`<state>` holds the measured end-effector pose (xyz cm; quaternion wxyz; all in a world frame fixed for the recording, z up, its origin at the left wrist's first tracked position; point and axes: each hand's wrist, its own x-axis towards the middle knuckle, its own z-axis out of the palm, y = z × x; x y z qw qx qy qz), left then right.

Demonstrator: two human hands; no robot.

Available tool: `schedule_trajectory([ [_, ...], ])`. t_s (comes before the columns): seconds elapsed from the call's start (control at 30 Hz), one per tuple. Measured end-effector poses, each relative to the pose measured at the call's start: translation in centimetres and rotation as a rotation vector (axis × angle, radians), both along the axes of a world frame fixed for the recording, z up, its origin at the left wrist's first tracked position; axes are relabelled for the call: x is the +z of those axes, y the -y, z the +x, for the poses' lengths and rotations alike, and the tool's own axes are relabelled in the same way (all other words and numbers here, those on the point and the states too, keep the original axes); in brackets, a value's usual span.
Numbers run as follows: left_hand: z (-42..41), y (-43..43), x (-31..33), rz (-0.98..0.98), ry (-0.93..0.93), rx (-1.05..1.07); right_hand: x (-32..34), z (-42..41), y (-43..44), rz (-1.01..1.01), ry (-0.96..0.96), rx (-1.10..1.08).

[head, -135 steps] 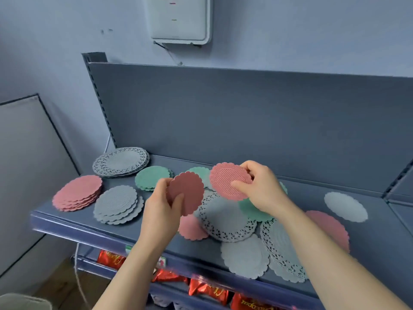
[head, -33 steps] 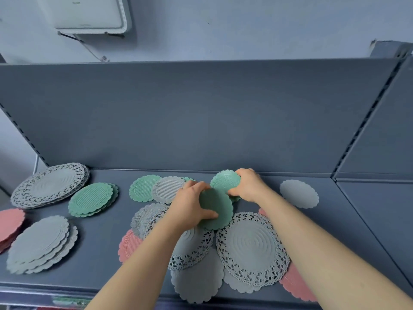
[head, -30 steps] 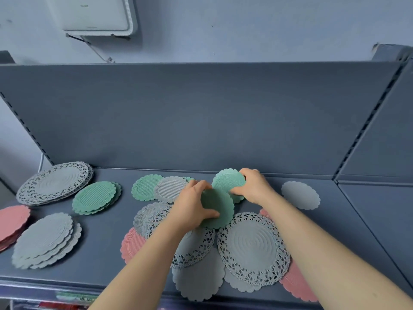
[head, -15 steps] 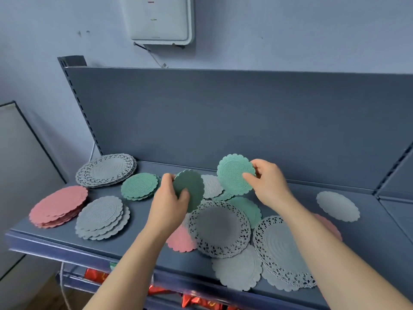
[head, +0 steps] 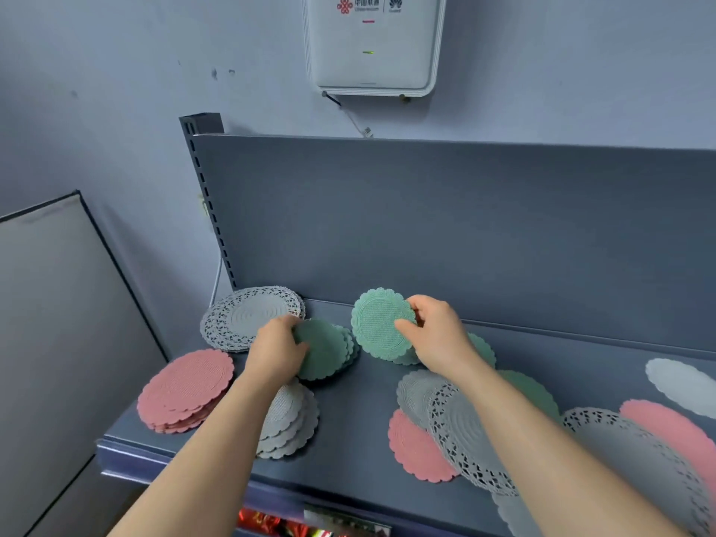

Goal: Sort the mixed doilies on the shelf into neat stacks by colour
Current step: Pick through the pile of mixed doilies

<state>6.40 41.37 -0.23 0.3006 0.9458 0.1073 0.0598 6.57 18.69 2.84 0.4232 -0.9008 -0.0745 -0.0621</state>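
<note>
My left hand (head: 277,348) holds a dark green doily (head: 323,352) flat on top of the green stack (head: 350,343) at the back left of the shelf. My right hand (head: 436,335) pinches a lighter green doily (head: 381,323), raised and tilted above the shelf. Sorted piles lie at the left: a pink stack (head: 184,389), a grey lace stack (head: 248,317) and a plain grey stack (head: 288,424), partly under my left forearm. Mixed grey, pink and green doilies (head: 465,432) overlap at the right.
The dark shelf (head: 356,420) has an upright back panel (head: 465,226) and a front edge (head: 271,494). A white wall box (head: 374,44) hangs above. A grey board (head: 58,323) leans at the left. Red packets (head: 271,523) show on the shelf below.
My left hand has carried the dark green doily left and laid it on the green stack. My right hand has lifted its green doily and followed leftward. The view has swung left.
</note>
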Motion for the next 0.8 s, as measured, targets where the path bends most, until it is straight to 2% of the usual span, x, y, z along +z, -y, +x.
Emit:
schedule_trajectory([
  [0.17, 0.7, -1.6, -0.8, 0.125, 0.013, -0.03, -0.7, 1.1, -2.7, 0.021, -0.047, -0.022],
  [0.4, 0.5, -3.2, -1.9, 0.018, 0.102, -0.111, -3.0, 2.6, -6.5, 0.051, -0.202, -0.022],
  [0.6, -0.6, -3.3, -2.0, 0.106, 0.172, -0.154, -4.4, 2.6, -8.5, -0.323, -0.173, -0.004],
  [0.8, -0.9, -2.5, -1.9, 0.353, 0.237, -0.173, -3.5, 1.0, -7.7, -0.506, -0.014, -0.035],
])
